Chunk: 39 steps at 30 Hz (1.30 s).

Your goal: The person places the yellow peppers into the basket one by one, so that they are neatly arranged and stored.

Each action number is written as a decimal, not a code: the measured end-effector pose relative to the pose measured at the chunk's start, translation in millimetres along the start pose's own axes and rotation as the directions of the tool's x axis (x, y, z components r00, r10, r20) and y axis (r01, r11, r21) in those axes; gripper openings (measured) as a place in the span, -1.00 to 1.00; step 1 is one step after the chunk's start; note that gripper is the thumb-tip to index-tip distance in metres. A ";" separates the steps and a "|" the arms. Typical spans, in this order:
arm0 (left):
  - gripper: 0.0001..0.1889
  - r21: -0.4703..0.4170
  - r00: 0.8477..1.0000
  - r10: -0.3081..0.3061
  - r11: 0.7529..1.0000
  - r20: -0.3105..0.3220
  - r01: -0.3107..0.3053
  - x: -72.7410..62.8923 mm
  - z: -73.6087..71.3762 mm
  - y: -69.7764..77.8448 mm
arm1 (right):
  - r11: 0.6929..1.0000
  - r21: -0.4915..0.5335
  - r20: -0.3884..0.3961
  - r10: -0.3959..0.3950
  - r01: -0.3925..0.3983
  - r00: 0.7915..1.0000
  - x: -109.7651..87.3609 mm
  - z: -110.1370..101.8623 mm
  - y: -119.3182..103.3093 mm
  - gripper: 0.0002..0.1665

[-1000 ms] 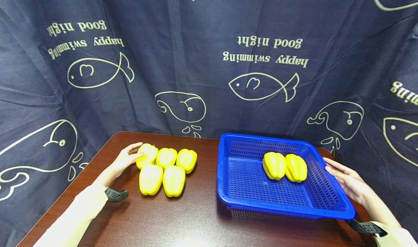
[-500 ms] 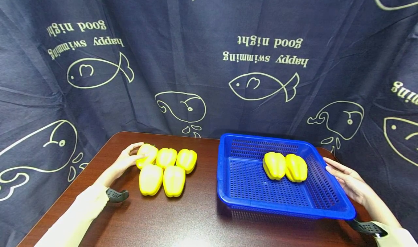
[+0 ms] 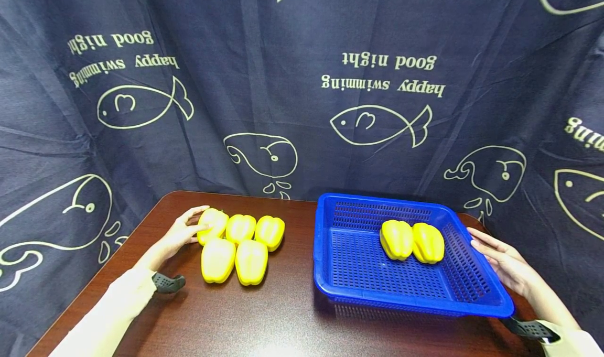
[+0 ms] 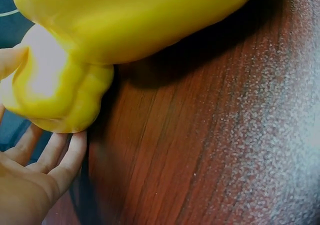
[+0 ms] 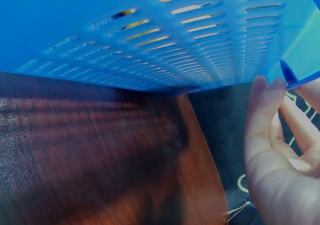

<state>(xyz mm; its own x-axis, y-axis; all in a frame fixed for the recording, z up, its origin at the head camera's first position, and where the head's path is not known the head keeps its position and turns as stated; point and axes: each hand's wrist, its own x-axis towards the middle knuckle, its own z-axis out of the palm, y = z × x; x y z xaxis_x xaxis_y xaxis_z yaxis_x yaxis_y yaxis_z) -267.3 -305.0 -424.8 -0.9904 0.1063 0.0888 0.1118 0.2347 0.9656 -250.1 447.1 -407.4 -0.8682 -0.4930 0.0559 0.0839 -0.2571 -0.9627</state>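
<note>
Several yellow bell peppers stand close together on the left of the table. My left hand (image 3: 181, 232) holds the back left bell pepper (image 3: 213, 225), thumb on one side and fingers on the other. In the left wrist view the fingertips (image 4: 77, 142) touch that pepper (image 4: 65, 92), and a nearer pepper (image 4: 145, 20) fills the top. A blue plastic basket (image 3: 401, 293) stands on the right, with two yellow bell peppers (image 3: 411, 241) side by side inside. My right hand (image 3: 507, 265) grips the basket's right rim; its fingertips (image 5: 270, 87) meet the rim in the right wrist view.
The brown wooden table (image 3: 283, 315) has a bare stretch between the loose peppers and the basket. A dark blue curtain (image 3: 302, 84) with fish prints hangs right behind the table. Both wrists wear dark straps (image 3: 169, 282).
My left hand has closed in slightly on the back left pepper, its fingers shifting a little to the right. The right hand, the basket and the other peppers stay where they were.
</note>
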 end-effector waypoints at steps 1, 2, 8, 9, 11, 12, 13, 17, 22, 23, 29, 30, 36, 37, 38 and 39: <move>-0.50 -0.002 1.000 -0.003 1.000 -0.003 0.003 -0.1 0.3 0.3 | 1.000 0.000 0.000 -0.001 0.001 1.000 0.0 0.1 0.0 -0.39; -0.50 -0.001 1.000 -0.008 1.000 -0.008 0.008 0.1 0.5 0.2 | 1.000 0.003 0.002 -0.004 0.004 1.000 0.1 0.1 -0.2 -0.39; -0.40 0.006 0.999 -0.031 1.000 -0.033 0.031 2.3 1.0 -1.1 | 1.000 -0.003 0.013 -0.004 0.004 1.000 0.0 0.4 -0.5 -0.38; -0.38 0.008 0.999 -0.030 1.000 -0.035 0.030 2.2 1.1 -1.4 | 1.000 -0.009 0.010 0.001 -0.001 1.000 -0.2 0.5 -0.6 -0.39; -0.43 0.013 0.998 -0.035 0.999 -0.045 0.036 2.3 1.4 -1.8 | 1.000 -0.022 0.001 0.006 -0.006 1.000 -0.5 0.5 -0.8 -0.39; -0.44 0.015 0.998 -0.036 0.999 -0.048 0.036 2.3 1.4 -2.2 | 1.000 -0.020 0.000 0.006 -0.006 1.000 -0.5 0.6 -0.8 -0.39; -0.46 0.015 0.998 -0.032 0.999 -0.052 0.033 2.0 1.5 -2.5 | 1.000 -0.018 0.000 0.005 -0.005 1.000 -0.5 0.6 -0.8 -0.39; -0.47 0.018 0.997 -0.020 1.000 -0.070 0.022 1.4 2.0 -3.6 | 1.000 -0.003 0.011 0.001 -0.001 1.000 -0.3 1.1 -0.8 -0.39; -0.32 0.042 0.996 -0.017 0.999 -0.093 0.021 0.2 2.8 -4.1 | 1.000 0.005 0.022 -0.001 0.001 1.000 -0.2 1.7 -0.8 -0.38; -0.31 0.046 0.995 -0.021 0.999 -0.100 0.025 -0.2 2.8 -4.3 | 1.000 0.005 0.022 0.000 0.000 1.000 -0.2 1.7 -0.8 -0.38; -0.32 0.056 0.993 -0.003 0.998 -0.120 0.010 -2.6 1.7 -5.0 | 1.000 -0.002 0.018 0.000 0.000 1.000 -0.3 2.2 -1.1 -0.38; -0.32 0.063 0.992 0.003 0.998 -0.126 0.005 -3.0 1.3 -5.0 | 1.000 -0.004 0.018 0.000 0.001 1.000 -0.3 2.3 -1.1 -0.38; -0.35 0.128 0.983 0.051 0.991 -0.174 -0.029 -5.1 -0.4 -1.1 | 1.000 -0.019 0.007 -0.001 0.001 1.000 -0.8 2.2 -0.9 -0.38; -0.35 0.139 0.981 0.060 0.990 -0.182 -0.035 -5.4 -0.7 0.2 | 1.000 -0.020 0.005 -0.002 0.002 1.000 -0.6 2.1 -0.9 -0.38; -0.35 0.153 0.979 0.069 0.987 -0.193 -0.039 -5.8 -0.9 1.8 | 1.000 -0.019 0.005 -0.003 0.003 1.000 -0.5 2.0 -0.9 -0.38; -0.35 0.162 0.976 0.075 0.986 -0.203 -0.042 -6.1 -1.0 3.5 | 1.000 -0.020 0.004 -0.003 0.003 1.000 -0.3 2.0 -0.9 -0.38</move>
<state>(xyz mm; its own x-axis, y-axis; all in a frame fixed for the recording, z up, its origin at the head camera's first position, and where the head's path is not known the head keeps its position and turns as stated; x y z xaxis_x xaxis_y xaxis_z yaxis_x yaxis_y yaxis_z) -261.0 -305.8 -421.7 -0.9751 -0.0742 0.2089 0.1655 0.3835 0.9086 -248.9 445.8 -406.1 -0.8665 -0.4956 0.0600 0.0714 -0.2420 -0.9676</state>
